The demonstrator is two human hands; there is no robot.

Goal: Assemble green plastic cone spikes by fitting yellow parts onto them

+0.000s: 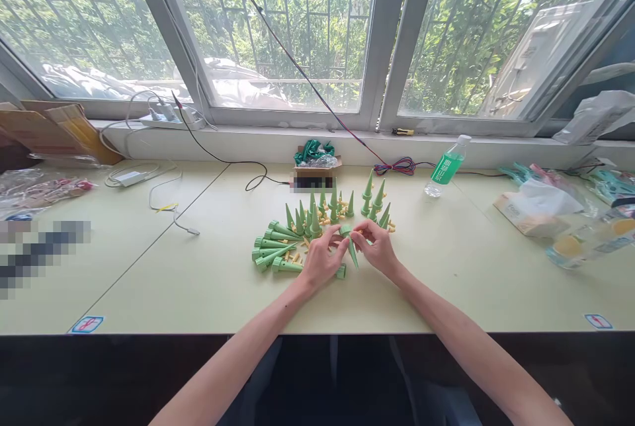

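My left hand (pixel 321 255) and my right hand (pixel 377 245) meet over the middle of the pale green table (pixel 198 267), both pinched on one green cone-shaped spike (pixel 351 247) that points down toward me. Behind the hands several green spikes (pixel 317 214) stand upright among small yellow pieces (pixel 325 221). To the left of my left hand several more green spikes (pixel 272 247) lie on their sides in a row. One short green part (pixel 341 272) lies just under my left hand.
A small cardboard box (pixel 315 171) with green material stands at the back centre. A green-labelled water bottle (pixel 446 167) leans at back right. Bags and packets (pixel 546 208) lie right. Cables (pixel 163 188) and a charger lie left, cardboard (pixel 54 128) at far left.
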